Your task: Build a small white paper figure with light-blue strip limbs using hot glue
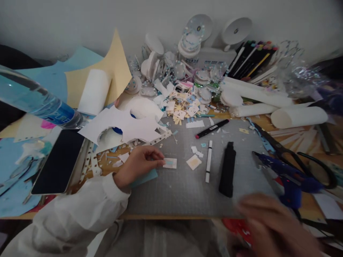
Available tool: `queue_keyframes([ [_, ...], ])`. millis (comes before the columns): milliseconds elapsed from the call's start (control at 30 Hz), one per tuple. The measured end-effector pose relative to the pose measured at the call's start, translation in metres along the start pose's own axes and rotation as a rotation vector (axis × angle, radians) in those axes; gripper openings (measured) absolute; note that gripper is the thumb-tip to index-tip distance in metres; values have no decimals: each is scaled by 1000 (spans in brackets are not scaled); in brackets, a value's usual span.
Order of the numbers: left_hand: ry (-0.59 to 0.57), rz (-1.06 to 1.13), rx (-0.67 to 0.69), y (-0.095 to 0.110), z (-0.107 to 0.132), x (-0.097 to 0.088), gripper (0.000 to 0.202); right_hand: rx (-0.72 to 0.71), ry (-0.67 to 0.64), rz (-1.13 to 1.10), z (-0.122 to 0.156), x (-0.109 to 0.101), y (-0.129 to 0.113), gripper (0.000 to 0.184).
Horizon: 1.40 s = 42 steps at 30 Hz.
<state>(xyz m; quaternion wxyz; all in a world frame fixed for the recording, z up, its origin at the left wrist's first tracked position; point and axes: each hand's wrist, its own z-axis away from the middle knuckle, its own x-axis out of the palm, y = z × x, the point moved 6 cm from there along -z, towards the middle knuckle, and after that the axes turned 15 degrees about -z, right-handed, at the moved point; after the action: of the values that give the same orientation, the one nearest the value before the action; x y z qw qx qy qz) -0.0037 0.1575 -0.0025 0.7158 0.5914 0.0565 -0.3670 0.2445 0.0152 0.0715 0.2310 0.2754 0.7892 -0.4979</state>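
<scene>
Gray mat [171, 194] in mid-desk. Water btl [43, 101] leaning in at far L; white cardstock [139, 126] w/ round cut-outs just R of it. Blk-handled scissors [278, 144] at R, blue glue gun [302, 182] beside them. R hand [270, 221] motion-blurred at near R edge of desk; can't tell if fingers are apart or together, or holding anything. Smartphone [59, 162] screen up, L side. L hand [142, 162] over mat, thumb & index tips together on L end of the small card. Blk tool [227, 171], exact type unclear, R of white marker [209, 161]; blk marker w/ pink end [212, 129] farther back. White paper sq [194, 162] w/ cream center, L of white marker. Small card [170, 163], white w/ lt-blue strip, flat on mat btwn L fingertips & sq.
</scene>
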Motion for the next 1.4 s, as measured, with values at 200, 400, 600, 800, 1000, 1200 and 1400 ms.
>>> queue_keyframes([
  [200,29,-37,-38,-4,-1,-1,19,-147,-262,-86,-45,112,-5,36],
  [400,1,-73,-59,-8,-4,1,19,-101,-345,4,-39,128,3,43],
  [600,-3,-91,-56,-3,-3,-7,19,-73,-378,42,-41,132,2,45],
  [800,343,-185,0,12,7,-34,36,-33,-400,24,-42,132,5,46],
  [1000,423,-388,412,36,27,-31,28,-24,-402,-6,-42,133,7,45],
  [1200,318,-848,734,45,32,0,15,-38,-388,-21,-43,132,6,46],
  [1400,215,-686,584,20,16,8,15,-38,-374,-27,-43,133,7,44],
])
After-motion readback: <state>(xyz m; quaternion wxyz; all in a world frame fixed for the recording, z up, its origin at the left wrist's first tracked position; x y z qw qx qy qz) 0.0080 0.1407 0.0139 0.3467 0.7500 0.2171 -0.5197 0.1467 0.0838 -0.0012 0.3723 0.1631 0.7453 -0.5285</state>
